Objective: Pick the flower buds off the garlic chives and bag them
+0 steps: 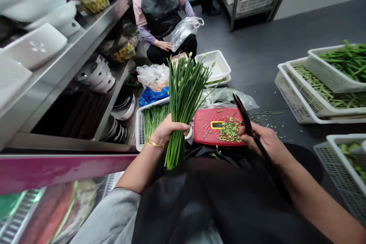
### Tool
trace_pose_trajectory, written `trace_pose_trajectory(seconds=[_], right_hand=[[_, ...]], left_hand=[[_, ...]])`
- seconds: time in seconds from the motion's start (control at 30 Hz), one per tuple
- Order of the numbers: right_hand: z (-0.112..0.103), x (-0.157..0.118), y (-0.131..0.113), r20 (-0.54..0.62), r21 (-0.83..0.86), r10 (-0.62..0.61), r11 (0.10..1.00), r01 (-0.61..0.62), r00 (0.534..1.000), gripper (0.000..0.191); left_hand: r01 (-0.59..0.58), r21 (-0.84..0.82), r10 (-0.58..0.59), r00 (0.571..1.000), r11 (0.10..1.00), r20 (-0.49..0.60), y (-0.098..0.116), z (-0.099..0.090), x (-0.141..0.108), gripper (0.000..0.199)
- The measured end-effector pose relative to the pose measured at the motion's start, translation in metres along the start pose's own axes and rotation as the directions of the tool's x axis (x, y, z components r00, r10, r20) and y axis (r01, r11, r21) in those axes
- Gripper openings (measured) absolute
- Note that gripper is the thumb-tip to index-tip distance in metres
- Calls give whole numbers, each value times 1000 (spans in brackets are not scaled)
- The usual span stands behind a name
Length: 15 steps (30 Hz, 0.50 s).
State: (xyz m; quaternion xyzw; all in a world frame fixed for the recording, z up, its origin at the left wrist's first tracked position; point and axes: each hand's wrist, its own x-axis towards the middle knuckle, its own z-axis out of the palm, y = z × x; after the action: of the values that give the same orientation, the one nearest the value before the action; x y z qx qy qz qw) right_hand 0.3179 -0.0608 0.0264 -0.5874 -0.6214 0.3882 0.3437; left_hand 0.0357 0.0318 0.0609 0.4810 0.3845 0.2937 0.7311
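Note:
My left hand (169, 131) is closed around a thick bunch of flowering chive stems (185, 91), held upright with the budded tips at the top and the cut ends over my lap. My right hand (261, 141) grips a long, dark knife (246, 118), seen almost edge-on with its tip pointing up and away. Between the hands is a red plastic lid-like board (204, 124) with a yellow-rimmed slot. Small cut chive buds (231, 130) lie scattered over it. More chive stems (155, 118) fill a white basket (139, 131) left of the bunch.
A co-worker (160, 11) crouches ahead, holding a clear plastic bag (184, 32). White baskets of green beans (347, 61) stand at the right. A steel shelf (65, 57) with white dishes runs along the left. A white tray (215, 65) sits behind the board.

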Motion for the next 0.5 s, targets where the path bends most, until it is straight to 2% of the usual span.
trace_pose_trajectory(seconds=[0.1, 0.2, 0.27, 0.4, 0.5], right_hand=[[-10, -7, -1, 81, -206, -64, 975, 80, 995, 56], [-14, -14, 0, 99, -417, -7, 908, 48, 995, 49], [-17, -17, 0, 64, -516, 36, 856, 3, 997, 45], [-24, -14, -10, -17, -653, 110, 751, -94, 994, 45], [-29, -10, -21, -3, -681, 127, 726, -95, 992, 47]], left_hand=[[29, 22, -30, 998, 999, 64, 0, -1, -5, 28], [63, 84, -72, 991, 994, 114, 2, -4, -8, 28], [77, 140, -96, 986, 987, 138, 3, -5, -10, 28], [100, 209, -135, 978, 973, 160, 0, -3, -13, 29], [123, 232, -164, 972, 965, 169, -4, 2, -14, 29]])
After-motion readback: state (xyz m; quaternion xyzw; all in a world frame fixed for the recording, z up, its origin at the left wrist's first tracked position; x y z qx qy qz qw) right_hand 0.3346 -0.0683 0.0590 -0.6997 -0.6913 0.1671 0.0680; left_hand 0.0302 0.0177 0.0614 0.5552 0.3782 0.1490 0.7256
